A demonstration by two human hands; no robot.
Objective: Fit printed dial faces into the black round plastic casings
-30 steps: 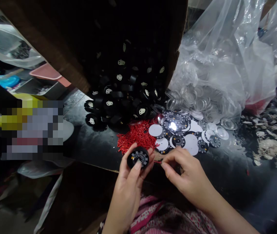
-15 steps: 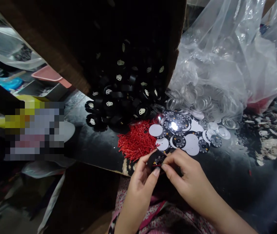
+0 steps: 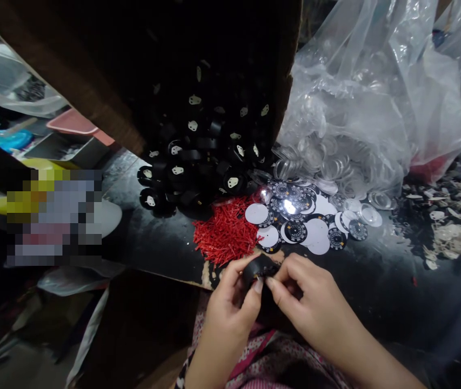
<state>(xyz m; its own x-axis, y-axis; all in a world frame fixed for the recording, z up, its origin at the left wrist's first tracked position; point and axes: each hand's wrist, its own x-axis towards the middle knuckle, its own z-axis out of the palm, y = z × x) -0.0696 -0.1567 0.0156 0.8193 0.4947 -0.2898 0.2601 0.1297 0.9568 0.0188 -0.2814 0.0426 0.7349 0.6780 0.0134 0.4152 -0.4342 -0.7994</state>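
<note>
My left hand is closed around a small round black case at the near edge of the dark table. My right hand is pinched against the same case from the right; whether a red pin is in its fingertips is hidden. Just beyond my hands lies a heap of small red pins. To its right are several round dial discs, some white side up, some showing black printed faces.
A pile of black round cases spills from a tilted cardboard box at the back. A clear plastic bag of transparent lenses sits at the right. Pale scraps litter the far right. A pink tray is at the left.
My left hand moved right and turned the black case, so its dial face no longer shows. My right hand closed in against the case; both hands now meet on it.
</note>
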